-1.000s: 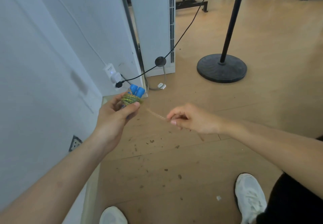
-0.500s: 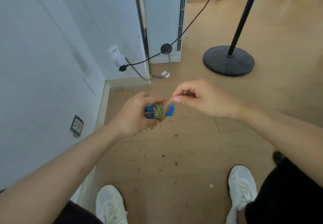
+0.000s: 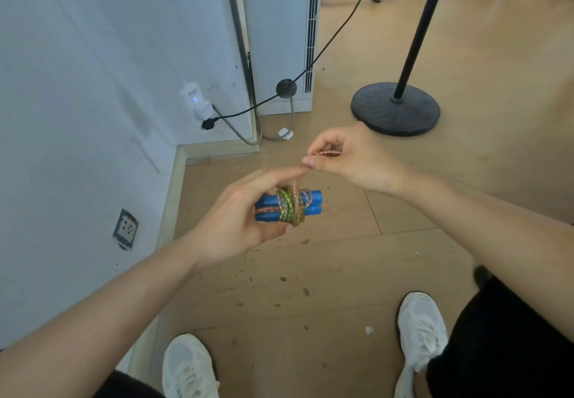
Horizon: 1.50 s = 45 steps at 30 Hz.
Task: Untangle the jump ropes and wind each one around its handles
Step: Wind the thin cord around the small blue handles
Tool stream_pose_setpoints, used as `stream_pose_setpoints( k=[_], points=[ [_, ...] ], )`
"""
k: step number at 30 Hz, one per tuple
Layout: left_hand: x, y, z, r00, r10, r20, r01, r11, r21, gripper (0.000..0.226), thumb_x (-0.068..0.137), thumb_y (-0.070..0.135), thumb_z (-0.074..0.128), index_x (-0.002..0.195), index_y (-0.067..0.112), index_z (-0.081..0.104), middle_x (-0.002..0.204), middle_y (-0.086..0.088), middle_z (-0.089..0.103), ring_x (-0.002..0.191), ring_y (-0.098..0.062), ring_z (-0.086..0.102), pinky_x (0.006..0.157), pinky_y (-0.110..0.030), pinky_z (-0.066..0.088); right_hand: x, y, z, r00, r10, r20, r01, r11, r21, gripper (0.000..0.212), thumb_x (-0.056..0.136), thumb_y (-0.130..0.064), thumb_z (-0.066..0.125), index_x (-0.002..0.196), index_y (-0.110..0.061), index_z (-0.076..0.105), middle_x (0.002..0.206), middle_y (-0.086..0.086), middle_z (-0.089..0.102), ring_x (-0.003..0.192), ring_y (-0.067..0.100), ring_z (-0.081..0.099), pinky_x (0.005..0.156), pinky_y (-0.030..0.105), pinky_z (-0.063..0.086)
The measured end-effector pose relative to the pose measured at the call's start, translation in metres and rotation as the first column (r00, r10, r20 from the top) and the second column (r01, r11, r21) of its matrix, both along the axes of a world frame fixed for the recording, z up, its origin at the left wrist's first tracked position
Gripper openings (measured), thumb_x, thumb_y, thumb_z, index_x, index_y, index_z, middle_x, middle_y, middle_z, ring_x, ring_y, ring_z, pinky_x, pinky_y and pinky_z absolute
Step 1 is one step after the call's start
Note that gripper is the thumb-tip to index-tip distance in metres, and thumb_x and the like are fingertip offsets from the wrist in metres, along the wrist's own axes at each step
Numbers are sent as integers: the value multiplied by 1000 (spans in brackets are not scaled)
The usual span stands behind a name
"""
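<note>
Two blue jump rope handles (image 3: 312,202) lie side by side in my left hand (image 3: 239,214), which grips them from the left with fingers reaching over the top. A green-and-pink braided rope (image 3: 290,206) is wound in several turns around the middle of the handles. A short pink stretch of that rope rises from the bundle to my right hand (image 3: 348,157), which pinches the rope end (image 3: 326,153) between thumb and fingers just above and to the right of the bundle. No other jump rope is in view.
A white wall stands close on the left with a socket (image 3: 125,228) and a plugged charger (image 3: 194,101). Black cable (image 3: 329,43) runs across the floor corner. A black stand base (image 3: 396,109) sits far right. My white shoes (image 3: 422,326) are below.
Both hands have come lower and nearer to me. My right hand has drawn close to the bundle, the free rope between the hands is much shorter, and the handles now lie level.
</note>
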State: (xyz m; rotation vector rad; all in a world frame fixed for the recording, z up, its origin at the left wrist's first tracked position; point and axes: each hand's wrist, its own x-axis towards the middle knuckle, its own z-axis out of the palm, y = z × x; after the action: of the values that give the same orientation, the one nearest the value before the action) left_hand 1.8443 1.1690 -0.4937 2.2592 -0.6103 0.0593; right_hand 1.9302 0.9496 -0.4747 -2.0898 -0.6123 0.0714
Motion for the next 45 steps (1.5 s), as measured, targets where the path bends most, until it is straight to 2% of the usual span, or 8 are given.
stream_pose_setpoints(
  k=[4,8,15,19,27,34,39,45],
  points=[
    [2,2,-1,1000,23,6,-23,1000,10,72,68,15,91,131,29,61,106,11,57,94,-12,60,82,-27,53,-2,2,-3,1000,-15,7,14,1000,12,18,82,-24,79,98,-16,74,89,-11,72,81,0,65,74,18,50],
    [2,3,-2,991,126,-42,-129,989,-66,66,63,18,94,122,29,66,102,15,63,90,-13,64,82,-30,55,-11,0,3,953,-115,281,118,993,5,37,84,-26,75,120,-21,66,113,-10,61,105,-3,54,90,7,37],
    [7,0,7,920,234,-315,-313,921,-231,46,61,19,94,100,26,69,93,6,71,83,-24,70,77,-40,58,-41,14,-15,929,366,50,-349,913,-210,78,75,-22,79,144,-26,45,132,-7,43,124,8,48,99,19,42],
    [7,-5,11,865,188,-465,-338,904,-263,43,64,15,91,101,17,69,91,4,73,73,-12,72,68,-19,55,-39,21,-20,949,300,94,-279,941,-193,69,72,-45,78,132,-34,48,127,-10,53,118,10,54,98,40,48],
    [17,3,16,721,87,-687,-336,912,-236,43,86,51,57,104,16,72,104,0,76,98,-29,67,97,-41,47,-32,21,-20,954,296,-48,-300,950,-92,46,77,-32,82,115,-36,58,103,-27,62,98,-2,59,80,18,46],
    [16,10,17,573,38,-818,-409,879,-246,41,95,50,54,116,16,68,101,-10,67,84,-28,70,84,-39,58,-24,13,-26,965,257,-53,-262,957,-124,50,77,-30,81,122,-28,58,111,-10,65,105,10,61,92,38,52],
    [15,16,17,619,50,-784,-408,873,-267,26,96,34,61,95,12,73,78,-3,69,65,-16,66,62,-23,56,-25,9,-25,975,217,43,-200,949,-244,48,71,-43,76,111,-35,52,101,-10,63,94,16,60,84,46,52],
    [12,20,13,624,-42,-780,-361,871,-335,34,88,20,70,120,10,70,97,-6,73,84,-11,69,76,-20,57,-33,10,-19,963,226,149,-160,919,-360,46,69,-28,75,102,-28,42,117,-9,61,86,19,61,74,40,52]
  ],
)
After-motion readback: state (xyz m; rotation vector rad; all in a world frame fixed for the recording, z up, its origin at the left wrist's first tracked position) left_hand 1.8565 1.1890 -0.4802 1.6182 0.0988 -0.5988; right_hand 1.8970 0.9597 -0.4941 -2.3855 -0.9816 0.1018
